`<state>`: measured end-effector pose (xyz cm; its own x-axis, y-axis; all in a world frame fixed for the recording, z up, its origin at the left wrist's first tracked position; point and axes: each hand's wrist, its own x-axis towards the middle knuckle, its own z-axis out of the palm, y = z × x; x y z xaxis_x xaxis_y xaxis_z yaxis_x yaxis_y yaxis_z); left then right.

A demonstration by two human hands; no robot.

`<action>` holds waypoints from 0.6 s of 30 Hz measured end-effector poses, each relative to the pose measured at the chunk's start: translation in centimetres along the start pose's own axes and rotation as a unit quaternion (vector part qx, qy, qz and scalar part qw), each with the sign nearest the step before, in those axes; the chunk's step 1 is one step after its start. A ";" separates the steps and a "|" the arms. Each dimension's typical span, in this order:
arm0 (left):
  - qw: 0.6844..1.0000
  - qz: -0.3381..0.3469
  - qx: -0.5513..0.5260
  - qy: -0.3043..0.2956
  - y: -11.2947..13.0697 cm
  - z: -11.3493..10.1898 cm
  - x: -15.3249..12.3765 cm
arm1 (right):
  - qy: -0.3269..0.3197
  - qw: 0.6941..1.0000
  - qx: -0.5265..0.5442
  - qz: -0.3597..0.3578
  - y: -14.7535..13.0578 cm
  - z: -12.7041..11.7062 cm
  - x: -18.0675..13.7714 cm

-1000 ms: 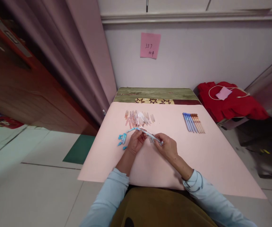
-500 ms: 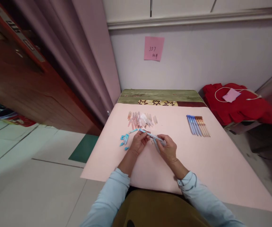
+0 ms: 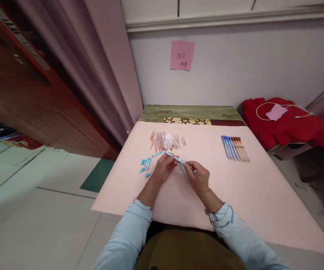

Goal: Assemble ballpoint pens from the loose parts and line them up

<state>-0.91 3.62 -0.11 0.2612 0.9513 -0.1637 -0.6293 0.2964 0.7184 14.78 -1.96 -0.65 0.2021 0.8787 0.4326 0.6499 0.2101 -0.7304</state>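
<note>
Over the middle of the table, my left hand [image 3: 164,168] is closed around the front part of a light blue pen [image 3: 178,159], whose bright blue end points up and left. My right hand [image 3: 198,175] is closed at the pen's other end. A second pale blue piece [image 3: 184,171] slants down beneath the right fingers; whether they grip it I cannot tell. Left of my left hand lie bright blue pen parts [image 3: 148,164] and small blue tips [image 3: 148,175]. Just beyond the hands are several pinkish clear barrels [image 3: 158,141], white refills [image 3: 171,141] and pale grips [image 3: 183,141].
A row of blue pens [image 3: 229,148] and brown-topped pens [image 3: 241,149] lies at the right on the pink table cover [image 3: 246,198]. A red cloth [image 3: 259,129] with a white cable is beyond the right edge. A wooden door [image 3: 51,101] stands at the left.
My right hand has slid slightly up the pen toward my left hand, so the two parts sit closer in line. The objects lying on the table have not been moved.
</note>
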 end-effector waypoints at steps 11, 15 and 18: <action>0.999 0.005 0.048 -0.001 -0.5 -0.5 -0.1 | -0.015 0.999 -0.036 0.012 0.4 0.2 0.0; 0.999 0.006 0.053 -0.001 -0.5 -0.6 -0.2 | -0.020 0.999 -0.031 0.026 0.3 0.3 0.0; 0.999 0.014 0.052 0.000 -0.5 -0.5 -0.4 | -0.026 0.999 -0.026 0.019 0.2 0.2 0.0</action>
<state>-1.12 3.10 -0.74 0.2457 0.9588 -0.1427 -0.5575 0.2602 0.7883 14.80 -1.87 -0.94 0.1904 0.9067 0.3763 0.6796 0.1548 -0.7170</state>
